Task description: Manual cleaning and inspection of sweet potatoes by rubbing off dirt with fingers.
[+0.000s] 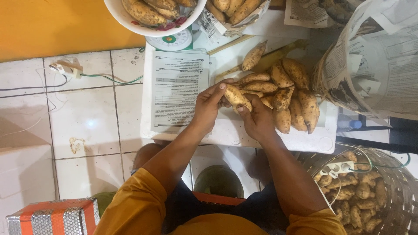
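Two hands (pixel 208 106) (pixel 257 118), one sweet potato (pixel 236 96)

Two hands (pixel 208 106), one white bowl (pixel 126 19), one scale (pixel 174 41), two baskets (pixel 392 191), one printed sheet (pixel 179 89).

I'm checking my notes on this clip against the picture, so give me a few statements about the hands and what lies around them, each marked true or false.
1. Both hands hold one sweet potato between them. True: the left hand and the right hand both grip it.
2. The pile of sweet potatoes lies on bare floor tiles. False: it lies on a white board.
3. The white bowl on the scale is empty. False: it holds sweet potatoes.
4. A woven basket at lower right holds more sweet potatoes. True.
5. A printed sheet lies beside the left hand. True.
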